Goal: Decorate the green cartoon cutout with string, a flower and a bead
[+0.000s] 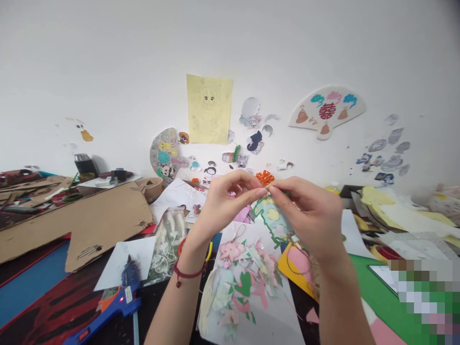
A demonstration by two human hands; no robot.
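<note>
Both hands meet near the middle of the view, fingertips pinched close together. My left hand (235,194) and my right hand (305,206) hold something tiny between thumbs and index fingers, too small to make out. Just above the fingertips shows an orange-red beaded flower (265,178). Behind and under my right hand is a pale blue-green piece with a green edge and a yellow flower (273,214). Below the hands lies a white sheet (273,323) bearing pink, green and pale paper cutouts, with a green heart (243,283) among them.
A blue glue gun (108,314) with a lit red light lies at the lower left. Torn cardboard (108,215) and a plastic bag of white strings (168,244) are behind it. Green board (373,287) and papers lie right. A dark thermos (85,166) stands back left.
</note>
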